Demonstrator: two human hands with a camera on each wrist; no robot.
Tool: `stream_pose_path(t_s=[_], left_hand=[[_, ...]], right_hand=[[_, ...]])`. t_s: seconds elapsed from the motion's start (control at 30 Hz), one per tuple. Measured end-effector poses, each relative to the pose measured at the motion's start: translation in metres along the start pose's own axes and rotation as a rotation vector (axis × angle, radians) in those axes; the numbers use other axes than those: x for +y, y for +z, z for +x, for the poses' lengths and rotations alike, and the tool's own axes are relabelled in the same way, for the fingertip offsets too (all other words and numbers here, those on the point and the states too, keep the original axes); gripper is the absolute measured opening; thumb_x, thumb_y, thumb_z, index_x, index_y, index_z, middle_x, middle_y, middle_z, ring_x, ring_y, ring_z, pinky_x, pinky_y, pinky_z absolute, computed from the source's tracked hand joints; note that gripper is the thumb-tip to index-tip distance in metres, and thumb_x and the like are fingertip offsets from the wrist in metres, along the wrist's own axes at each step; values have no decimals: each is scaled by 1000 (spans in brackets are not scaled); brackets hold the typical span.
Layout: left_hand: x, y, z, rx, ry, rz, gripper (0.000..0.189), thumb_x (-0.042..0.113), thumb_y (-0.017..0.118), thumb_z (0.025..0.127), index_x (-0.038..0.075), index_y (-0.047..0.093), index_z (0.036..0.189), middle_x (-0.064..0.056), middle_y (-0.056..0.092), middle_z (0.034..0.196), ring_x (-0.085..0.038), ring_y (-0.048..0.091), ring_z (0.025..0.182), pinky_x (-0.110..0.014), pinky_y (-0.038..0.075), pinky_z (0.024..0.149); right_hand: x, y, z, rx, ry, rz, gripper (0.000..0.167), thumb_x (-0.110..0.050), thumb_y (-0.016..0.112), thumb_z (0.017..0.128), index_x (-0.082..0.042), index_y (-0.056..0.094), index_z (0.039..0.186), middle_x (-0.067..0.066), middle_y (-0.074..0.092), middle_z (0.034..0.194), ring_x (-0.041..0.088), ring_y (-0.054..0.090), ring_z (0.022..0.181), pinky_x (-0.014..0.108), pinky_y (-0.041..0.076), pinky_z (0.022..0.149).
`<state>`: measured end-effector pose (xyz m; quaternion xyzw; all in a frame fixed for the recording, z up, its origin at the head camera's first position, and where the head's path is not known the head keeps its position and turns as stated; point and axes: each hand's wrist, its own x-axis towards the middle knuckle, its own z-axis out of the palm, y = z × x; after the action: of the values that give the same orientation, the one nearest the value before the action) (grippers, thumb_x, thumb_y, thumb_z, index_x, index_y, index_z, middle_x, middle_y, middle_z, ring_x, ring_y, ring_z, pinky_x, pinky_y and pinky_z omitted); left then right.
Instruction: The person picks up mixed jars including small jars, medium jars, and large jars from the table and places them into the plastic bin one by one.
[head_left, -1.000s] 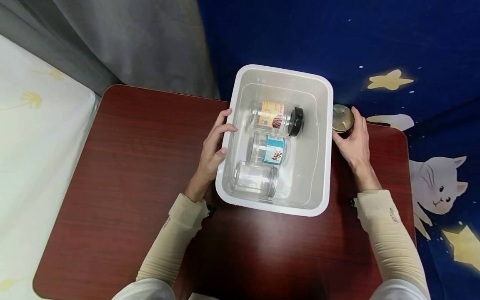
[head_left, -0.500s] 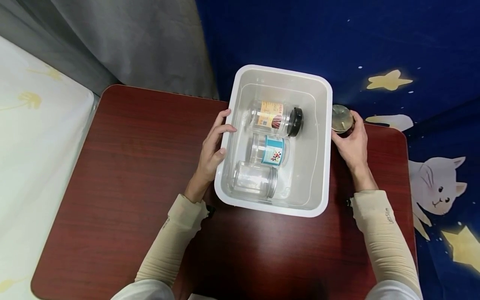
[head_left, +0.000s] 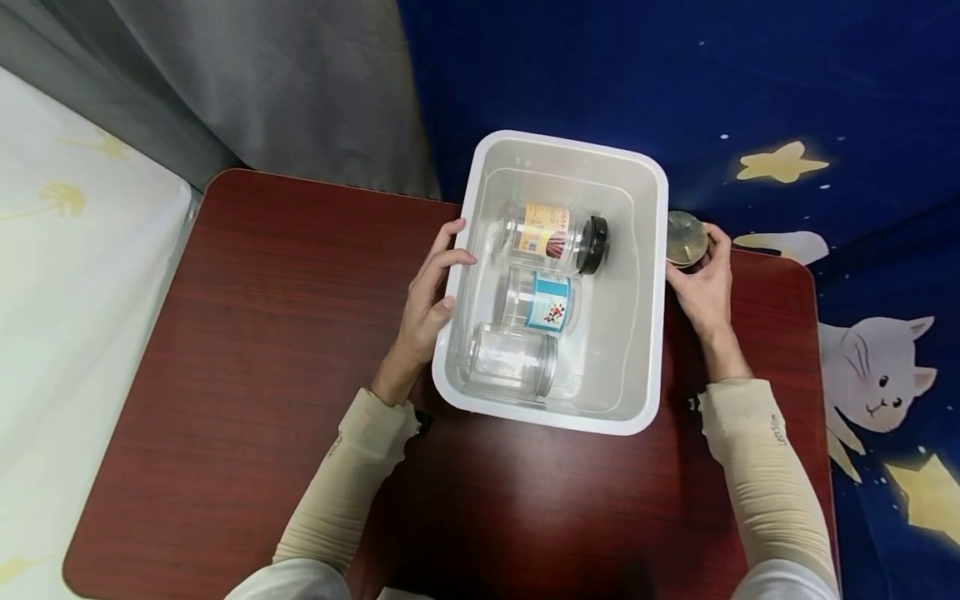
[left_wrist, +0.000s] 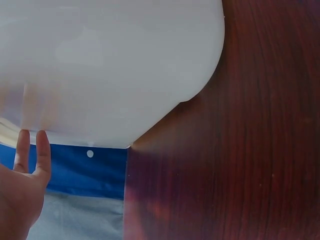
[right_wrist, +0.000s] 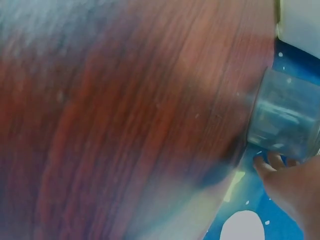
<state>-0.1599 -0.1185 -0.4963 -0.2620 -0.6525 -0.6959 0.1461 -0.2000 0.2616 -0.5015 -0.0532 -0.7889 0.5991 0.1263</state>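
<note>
A white plastic tub [head_left: 551, 422] stands on the table with three clear jars lying on their sides in it. The rear jar [head_left: 545, 229] has an orange label and black lid; the middle jar [head_left: 548, 301] bears a blue label; the front jar [head_left: 513, 360] has no label in sight. My left hand [head_left: 425, 308] rests on the tub's left rim, its fingers fairly straight in the left wrist view. Just beyond the right rim stands an upright clear jar [right_wrist: 285, 112] with a dull gold top [head_left: 686, 238]. My right hand [head_left: 707, 287] holds it between thumb and fingers.
The dark red wooden table [head_left: 285, 333] extends to the left and front of the tub. A grey curtain [head_left: 300, 92] and a blue curtain [head_left: 585, 75] with stars and a cat hang behind. A white patterned surface [head_left: 67, 292] lies at the left.
My right hand and forearm have shifted slightly left and closer around the gold-topped jar. The left hand, the tub and the jars inside stay as they were.
</note>
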Motion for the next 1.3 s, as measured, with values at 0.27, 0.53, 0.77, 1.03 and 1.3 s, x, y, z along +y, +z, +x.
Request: stream_pose_path(t_s=[0.27,0.53,0.77,1.03,1.3], left_hand=[[0,1,1,0,-15,5,72,63,48,94,-5,56,114,-14,35,155,-34,35,139,-47,31,108],[2,0,3,6,-4,29,75,66,47,94,-5,57,114,-20,35,154,-34,32,142,-50,27,111],[1,-2,4,5,15,38,71,63,46,95,-5,57,113,-21,36,153,-36,31,143,-50,27,111],[1,1,1,7,4,43,72,65,45,96,-4,56,113,-21,36,153,-35,29,145,-50,24,113],[1,1,1,11,11,54,73,65,44,96,-5,57,113,-22,36,153,-35,28,145,-50,24,113]], right_hand=[[-5,4,-2,88,18,-83,72,-5,83,72,-1,39,130,1,49,121,13,52,112,23,37,97],[-12,7,-4,140,32,-113,73,-12,85,70,-6,42,129,-1,48,122,12,49,113,22,35,99],[9,-3,0,145,-19,-201,73,-12,84,70,-10,48,134,-1,47,129,12,48,114,22,33,101],[5,-7,-8,138,-65,-259,74,-11,84,70,-9,51,136,-3,47,127,11,45,116,23,32,103],[-28,-6,-18,132,-154,-237,73,-6,83,68,0,55,136,-11,45,113,6,44,109,23,34,98]])
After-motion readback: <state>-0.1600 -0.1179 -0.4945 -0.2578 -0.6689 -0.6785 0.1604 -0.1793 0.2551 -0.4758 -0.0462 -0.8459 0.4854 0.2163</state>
